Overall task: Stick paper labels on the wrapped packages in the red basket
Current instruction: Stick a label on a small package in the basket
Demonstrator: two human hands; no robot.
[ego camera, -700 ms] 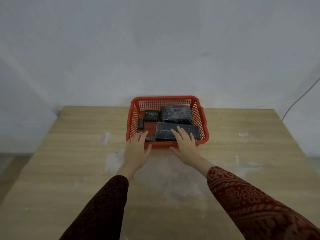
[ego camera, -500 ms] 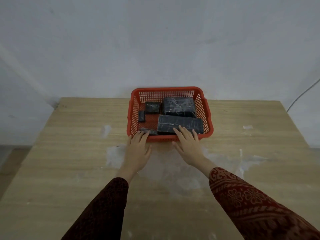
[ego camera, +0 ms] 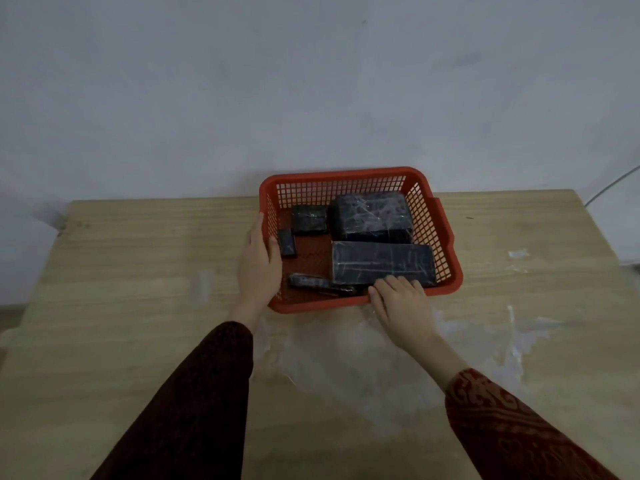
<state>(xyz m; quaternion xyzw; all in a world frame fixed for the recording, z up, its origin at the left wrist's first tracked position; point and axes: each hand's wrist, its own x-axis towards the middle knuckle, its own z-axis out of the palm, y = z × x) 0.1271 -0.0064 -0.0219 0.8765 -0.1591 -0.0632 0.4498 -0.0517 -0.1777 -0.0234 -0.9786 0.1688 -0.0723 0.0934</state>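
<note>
A red mesh basket (ego camera: 446, 244) stands at the far middle of the wooden table. In it lie several packages wrapped in dark film: a big block (ego camera: 372, 216) at the back right, a long flat one (ego camera: 381, 263) in front of it, a small square one (ego camera: 309, 220), a small narrow one (ego camera: 287, 241) and a thin one (ego camera: 318, 284) by the front wall. My left hand (ego camera: 258, 268) grips the basket's left wall, thumb inside. My right hand (ego camera: 401, 303) has its fingers curled over the front rim. No paper labels are in view.
The wooden table (ego camera: 138, 306) has white smears (ego camera: 381, 358) in front of the basket and small white scraps at the right (ego camera: 518, 253). A pale wall stands right behind the table's far edge. A thin cable (ego camera: 613, 183) runs down the wall at the right.
My left hand slid from the basket's front rim to its left wall and took hold. My right hand's fingers curled over the front rim. The basket now sits slightly turned.
</note>
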